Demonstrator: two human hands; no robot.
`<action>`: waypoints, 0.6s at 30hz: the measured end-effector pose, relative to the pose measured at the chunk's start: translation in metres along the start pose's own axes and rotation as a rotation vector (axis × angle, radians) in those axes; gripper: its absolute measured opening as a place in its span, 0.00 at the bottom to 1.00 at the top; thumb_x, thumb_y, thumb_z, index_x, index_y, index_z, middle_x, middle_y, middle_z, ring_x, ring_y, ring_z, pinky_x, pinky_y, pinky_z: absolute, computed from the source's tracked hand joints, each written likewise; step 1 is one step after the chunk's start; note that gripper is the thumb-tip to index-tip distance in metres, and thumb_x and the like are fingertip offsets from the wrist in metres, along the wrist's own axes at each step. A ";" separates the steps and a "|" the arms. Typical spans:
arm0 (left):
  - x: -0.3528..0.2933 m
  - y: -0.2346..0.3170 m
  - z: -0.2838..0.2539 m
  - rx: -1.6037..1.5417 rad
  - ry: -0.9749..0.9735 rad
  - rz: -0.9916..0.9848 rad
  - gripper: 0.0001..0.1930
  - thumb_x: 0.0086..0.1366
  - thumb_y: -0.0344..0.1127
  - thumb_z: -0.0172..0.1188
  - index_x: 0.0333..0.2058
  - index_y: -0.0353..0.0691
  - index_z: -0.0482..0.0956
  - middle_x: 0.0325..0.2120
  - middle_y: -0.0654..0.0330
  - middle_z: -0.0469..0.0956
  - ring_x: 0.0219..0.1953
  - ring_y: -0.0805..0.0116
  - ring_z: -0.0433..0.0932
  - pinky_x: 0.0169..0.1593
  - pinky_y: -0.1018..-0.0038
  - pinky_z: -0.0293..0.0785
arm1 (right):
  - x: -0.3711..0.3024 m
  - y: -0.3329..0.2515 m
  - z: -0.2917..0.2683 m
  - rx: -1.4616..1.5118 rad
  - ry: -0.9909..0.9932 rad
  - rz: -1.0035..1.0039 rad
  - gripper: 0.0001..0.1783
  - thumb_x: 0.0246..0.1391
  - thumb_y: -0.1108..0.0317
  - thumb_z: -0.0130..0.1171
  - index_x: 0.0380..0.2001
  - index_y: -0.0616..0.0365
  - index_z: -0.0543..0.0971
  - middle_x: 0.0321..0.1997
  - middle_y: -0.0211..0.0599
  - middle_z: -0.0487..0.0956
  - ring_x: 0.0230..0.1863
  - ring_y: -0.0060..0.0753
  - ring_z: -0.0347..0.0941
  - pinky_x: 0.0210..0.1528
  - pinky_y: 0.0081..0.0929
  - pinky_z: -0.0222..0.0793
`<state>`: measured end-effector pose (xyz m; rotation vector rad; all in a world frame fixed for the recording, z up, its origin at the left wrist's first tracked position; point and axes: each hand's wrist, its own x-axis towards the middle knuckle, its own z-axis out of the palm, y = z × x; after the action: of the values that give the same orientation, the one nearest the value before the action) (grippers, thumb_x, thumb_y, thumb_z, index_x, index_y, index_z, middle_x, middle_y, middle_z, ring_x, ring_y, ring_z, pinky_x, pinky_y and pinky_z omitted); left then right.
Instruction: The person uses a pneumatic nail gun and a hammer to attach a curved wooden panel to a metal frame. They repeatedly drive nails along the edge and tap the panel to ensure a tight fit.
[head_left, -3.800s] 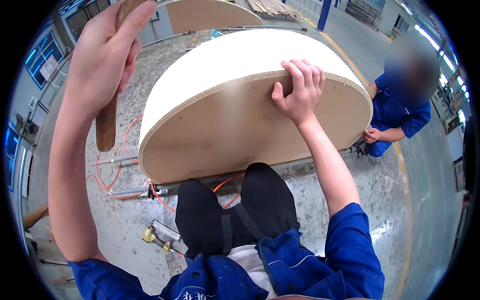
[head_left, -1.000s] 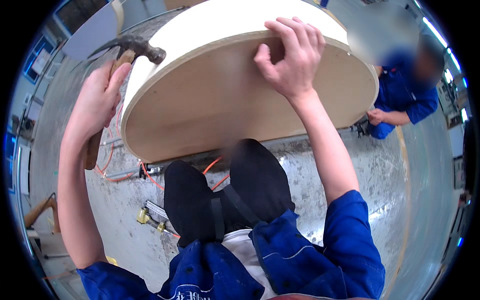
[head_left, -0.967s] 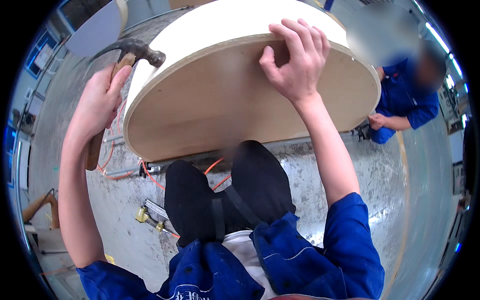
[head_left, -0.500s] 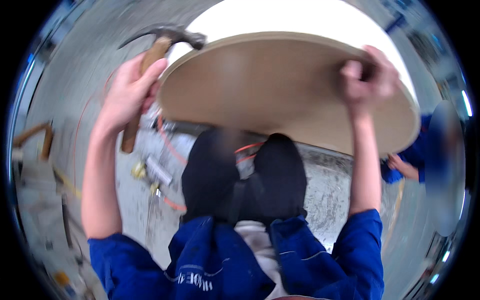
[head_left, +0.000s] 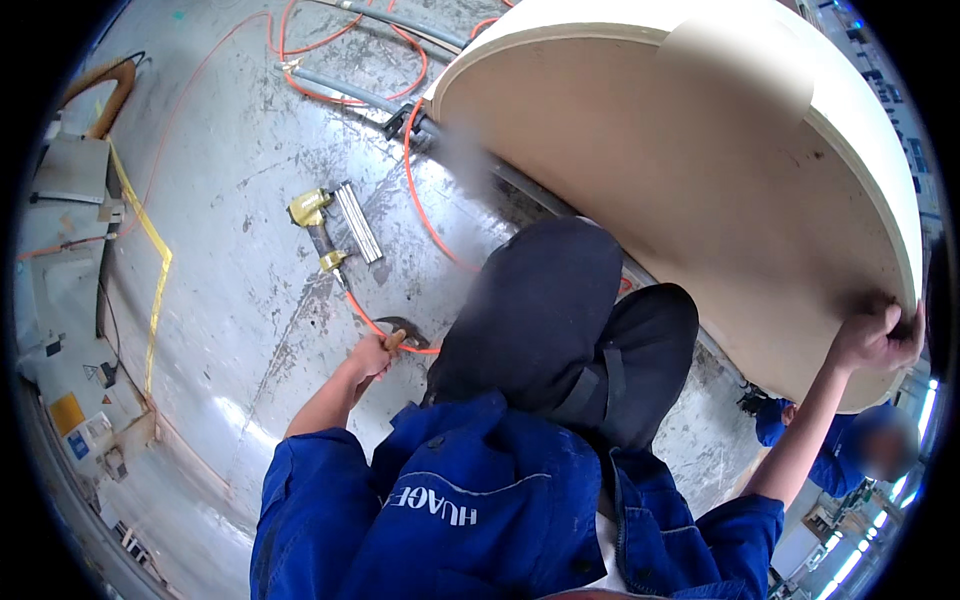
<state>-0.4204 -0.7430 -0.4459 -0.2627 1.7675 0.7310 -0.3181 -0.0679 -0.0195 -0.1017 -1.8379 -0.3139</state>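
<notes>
Down at floor level beside my left knee, my left hand (head_left: 370, 360) is closed around a claw hammer (head_left: 406, 331). The hammer's dark metal head lies near an orange air hose, and most of its handle is hidden by the hand. My right hand (head_left: 876, 340) is curled over the lower right rim of a large rounded panel (head_left: 640, 140). This panel has a flat brown face and a white curved outer side, and it stands tilted before my knees.
A yellow-green nail gun (head_left: 312, 212) with a silver magazine lies on the grey floor, its orange hose (head_left: 418, 190) looping across. Metal bars (head_left: 350, 88) lie at the panel's far left. A co-worker in blue (head_left: 835, 455) is at the right. Yellow tape (head_left: 155, 250) marks the floor.
My left hand has carried the hammer from beside the panel's upper left edge down toward the floor. The right hand has shifted along the rim to the right, and my view has turned left.
</notes>
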 end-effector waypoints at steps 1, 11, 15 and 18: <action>0.004 -0.006 -0.004 -0.021 -0.046 -0.004 0.07 0.64 0.34 0.65 0.36 0.38 0.81 0.19 0.61 0.77 0.17 0.71 0.76 0.21 0.71 0.73 | 0.000 -0.002 -0.002 0.029 -0.005 0.029 0.20 0.57 0.73 0.54 0.53 0.65 0.74 0.48 0.48 0.78 0.41 0.39 0.79 0.39 0.29 0.80; 0.001 -0.061 -0.091 0.556 -0.381 0.000 0.30 0.50 0.36 0.78 0.51 0.28 0.81 0.45 0.50 0.84 0.51 0.62 0.81 0.56 0.66 0.74 | -0.012 -0.024 -0.015 -0.281 -0.005 0.136 0.21 0.58 0.63 0.53 0.52 0.64 0.73 0.52 0.44 0.75 0.56 0.41 0.70 0.65 0.41 0.59; 0.117 -0.085 -0.133 -0.050 0.684 0.145 0.36 0.58 0.41 0.75 0.60 0.28 0.69 0.45 0.48 0.81 0.44 0.59 0.82 0.51 0.64 0.79 | 0.020 -0.052 0.007 -0.212 -0.035 -0.011 0.24 0.49 0.69 0.58 0.52 0.61 0.74 0.56 0.45 0.76 0.57 0.45 0.68 0.64 0.41 0.59; 0.144 0.007 -0.158 0.160 1.076 -0.100 0.40 0.61 0.57 0.70 0.55 0.22 0.71 0.43 0.47 0.79 0.42 0.52 0.81 0.47 0.58 0.80 | 0.013 -0.038 -0.012 -0.262 0.051 -0.037 0.22 0.43 0.64 0.57 0.45 0.57 0.76 0.47 0.43 0.77 0.51 0.45 0.70 0.59 0.43 0.59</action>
<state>-0.5955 -0.8050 -0.5521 -0.7212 2.7772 0.3629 -0.3189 -0.1085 -0.0101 -0.2386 -1.7427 -0.5777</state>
